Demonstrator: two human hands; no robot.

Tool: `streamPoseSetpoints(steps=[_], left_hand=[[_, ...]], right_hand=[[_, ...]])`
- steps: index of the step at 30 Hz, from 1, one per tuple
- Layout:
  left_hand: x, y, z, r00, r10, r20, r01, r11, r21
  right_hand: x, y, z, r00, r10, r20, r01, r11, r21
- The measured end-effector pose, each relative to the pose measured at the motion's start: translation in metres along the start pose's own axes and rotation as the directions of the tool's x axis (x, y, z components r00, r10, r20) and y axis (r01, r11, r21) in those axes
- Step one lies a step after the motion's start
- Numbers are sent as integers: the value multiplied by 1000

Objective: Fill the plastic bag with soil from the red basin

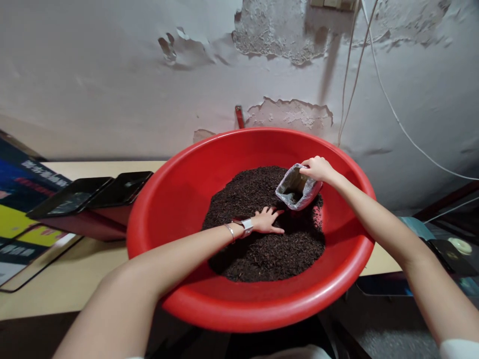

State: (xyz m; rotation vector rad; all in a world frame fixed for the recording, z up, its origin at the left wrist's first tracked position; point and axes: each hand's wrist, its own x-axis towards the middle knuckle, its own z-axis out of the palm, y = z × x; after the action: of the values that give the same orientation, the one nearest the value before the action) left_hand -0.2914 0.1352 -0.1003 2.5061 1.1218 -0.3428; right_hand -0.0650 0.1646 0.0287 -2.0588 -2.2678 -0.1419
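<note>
A large red basin point(168, 199) holds a heap of dark, loose, shredded material point(258, 254) that looks like dry tea leaves. My left hand point(266, 221) rests on the heap with its fingers spread. A watch and a bracelet are on that wrist. By its rim, my right hand point(317, 168) grips a clear plastic bag point(295, 187), tilted with its mouth towards my left hand. Some dark material shows inside the bag. Part of the basin's bottom is bare just right of the bag.
Two dark bins point(77, 195) stand on the pale table point(93, 269) left of the basin, beside a printed board point(30, 209). Behind is a wall point(112, 89) with peeling plaster and hanging cables point(385, 85). A dark device point(449, 254) lies at the right.
</note>
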Motion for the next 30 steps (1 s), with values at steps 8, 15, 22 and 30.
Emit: streamPoseSetpoints(steps=[8, 15, 22, 30], left_hand=[[1, 8, 4, 996, 50, -77, -45, 997, 69], [-8, 21, -8, 1000, -8, 6, 8, 995, 100], [-10, 34, -41, 982, 165, 93, -129, 942, -310], [-22, 41, -87, 982, -19, -189, -118, 719, -685]], right_hand=[[0, -1, 0, 1000, 16, 6, -16, 1000, -2], [0, 1, -1, 1000, 6, 7, -6, 1000, -5], [-2, -2, -3, 1000, -1, 9, 1, 1000, -27], [-7, -12, -4, 1000, -24, 12, 24, 1000, -20]])
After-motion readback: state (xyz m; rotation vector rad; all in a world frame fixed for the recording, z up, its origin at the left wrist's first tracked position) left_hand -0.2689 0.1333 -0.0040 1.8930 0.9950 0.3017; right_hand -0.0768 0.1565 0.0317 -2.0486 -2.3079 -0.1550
